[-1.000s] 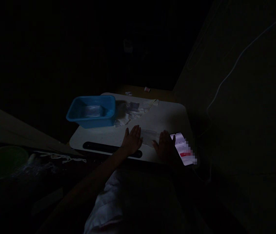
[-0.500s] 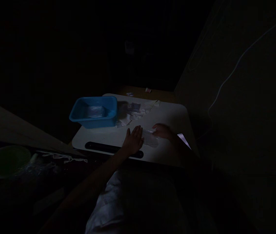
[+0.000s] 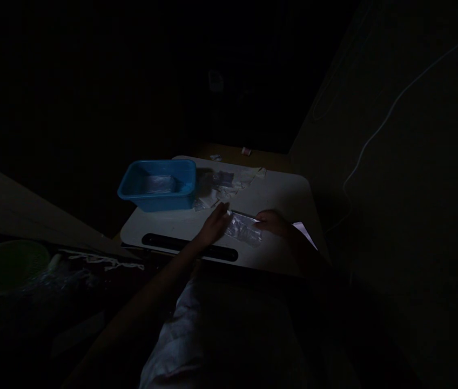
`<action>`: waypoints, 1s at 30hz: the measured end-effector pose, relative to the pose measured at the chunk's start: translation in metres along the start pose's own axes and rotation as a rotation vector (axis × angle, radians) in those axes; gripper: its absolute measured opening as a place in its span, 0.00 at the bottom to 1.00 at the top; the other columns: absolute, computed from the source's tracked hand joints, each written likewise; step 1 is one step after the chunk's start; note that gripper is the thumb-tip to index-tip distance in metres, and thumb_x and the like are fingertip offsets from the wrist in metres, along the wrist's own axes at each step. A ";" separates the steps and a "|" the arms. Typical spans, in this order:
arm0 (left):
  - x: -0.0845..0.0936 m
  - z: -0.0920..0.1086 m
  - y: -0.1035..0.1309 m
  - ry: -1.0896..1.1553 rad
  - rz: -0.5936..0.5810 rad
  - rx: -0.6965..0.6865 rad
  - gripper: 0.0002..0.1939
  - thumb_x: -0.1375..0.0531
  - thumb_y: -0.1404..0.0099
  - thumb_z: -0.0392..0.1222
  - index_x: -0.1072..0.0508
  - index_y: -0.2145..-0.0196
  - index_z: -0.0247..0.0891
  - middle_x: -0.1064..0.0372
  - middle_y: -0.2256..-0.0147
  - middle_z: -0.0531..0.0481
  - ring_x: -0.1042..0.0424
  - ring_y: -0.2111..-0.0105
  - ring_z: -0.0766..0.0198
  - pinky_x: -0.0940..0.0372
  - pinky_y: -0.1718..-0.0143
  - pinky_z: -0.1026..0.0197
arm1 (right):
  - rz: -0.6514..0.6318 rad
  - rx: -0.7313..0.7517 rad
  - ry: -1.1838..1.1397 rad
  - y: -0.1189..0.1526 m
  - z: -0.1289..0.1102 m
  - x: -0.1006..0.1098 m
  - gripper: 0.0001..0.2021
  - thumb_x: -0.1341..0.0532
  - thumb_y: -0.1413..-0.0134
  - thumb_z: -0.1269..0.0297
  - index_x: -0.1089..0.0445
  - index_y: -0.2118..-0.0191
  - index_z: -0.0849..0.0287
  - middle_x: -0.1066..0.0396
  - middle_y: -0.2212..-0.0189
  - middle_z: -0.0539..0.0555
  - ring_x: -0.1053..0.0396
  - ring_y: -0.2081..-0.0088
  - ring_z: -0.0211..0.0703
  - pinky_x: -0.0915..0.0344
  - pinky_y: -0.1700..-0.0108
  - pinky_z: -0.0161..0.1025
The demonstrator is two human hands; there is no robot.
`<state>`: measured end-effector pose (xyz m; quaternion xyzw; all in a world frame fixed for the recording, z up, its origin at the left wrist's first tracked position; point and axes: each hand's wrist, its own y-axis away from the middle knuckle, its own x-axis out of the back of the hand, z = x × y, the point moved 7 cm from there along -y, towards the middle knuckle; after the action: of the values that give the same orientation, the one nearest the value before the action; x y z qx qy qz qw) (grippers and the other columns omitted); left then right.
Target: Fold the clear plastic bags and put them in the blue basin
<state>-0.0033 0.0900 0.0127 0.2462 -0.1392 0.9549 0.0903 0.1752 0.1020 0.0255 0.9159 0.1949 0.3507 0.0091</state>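
Note:
A clear plastic bag (image 3: 244,229) stretches between my two hands, just over the white table (image 3: 281,194). My left hand (image 3: 214,224) is closed on its left edge, and my right hand (image 3: 271,221) pinches its upper right corner. The bag's top edge catches the light as a straight line. Whether anything lies inside it I cannot tell in the dim light. Beyond my left hand stands a blue plastic basin (image 3: 160,203) with a clear plastic packet (image 3: 158,184) in it. Crumpled clear wrappers (image 3: 223,181) lie beside the basin.
At the right edge of the table lies a lit phone-like slab (image 3: 304,234). A black slotted strip (image 3: 188,247) runs along the near edge. A green basket (image 3: 14,265) sits low at left. A white cable (image 3: 378,129) hangs along the right wall.
My left hand has gone from lying flat beside the bag to gripping its left edge. The bag is now lifted and held taut; my right hand has shifted slightly.

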 end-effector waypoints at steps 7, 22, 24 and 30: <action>-0.003 -0.009 -0.015 0.360 -0.182 0.206 0.16 0.38 0.51 0.47 0.28 0.68 0.31 0.32 0.75 0.52 0.34 0.75 0.67 0.40 0.73 0.66 | 0.132 -0.076 -0.455 0.002 0.025 -0.007 0.15 0.35 0.72 0.54 0.33 0.78 0.60 0.31 0.80 0.49 0.34 0.76 0.38 0.39 0.73 0.35; 0.009 -0.016 -0.015 0.353 -0.005 0.197 0.14 0.41 0.49 0.48 0.39 0.81 0.36 0.48 0.84 0.60 0.48 0.83 0.74 0.52 0.81 0.70 | 0.316 -0.081 -0.351 0.023 0.034 -0.017 0.12 0.37 0.63 0.56 0.29 0.72 0.59 0.27 0.74 0.52 0.30 0.69 0.46 0.35 0.66 0.41; 0.007 -0.017 -0.013 0.389 -0.025 0.220 0.14 0.40 0.50 0.49 0.36 0.78 0.35 0.46 0.84 0.59 0.47 0.83 0.74 0.51 0.81 0.70 | 0.322 -0.058 -0.367 0.024 0.033 -0.017 0.13 0.38 0.61 0.55 0.29 0.71 0.59 0.27 0.72 0.53 0.30 0.68 0.47 0.35 0.63 0.43; 0.000 -0.014 -0.011 0.446 -0.164 0.247 0.17 0.36 0.55 0.51 0.30 0.75 0.33 0.35 0.79 0.56 0.38 0.79 0.71 0.43 0.77 0.68 | 0.312 -0.005 -0.392 0.026 0.032 -0.017 0.15 0.41 0.55 0.54 0.29 0.65 0.58 0.26 0.67 0.53 0.30 0.64 0.46 0.35 0.59 0.43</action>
<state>-0.0064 0.1049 0.0033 0.0496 0.0223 0.9848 0.1651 0.1930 0.0756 -0.0053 0.9854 0.0451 0.1640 -0.0054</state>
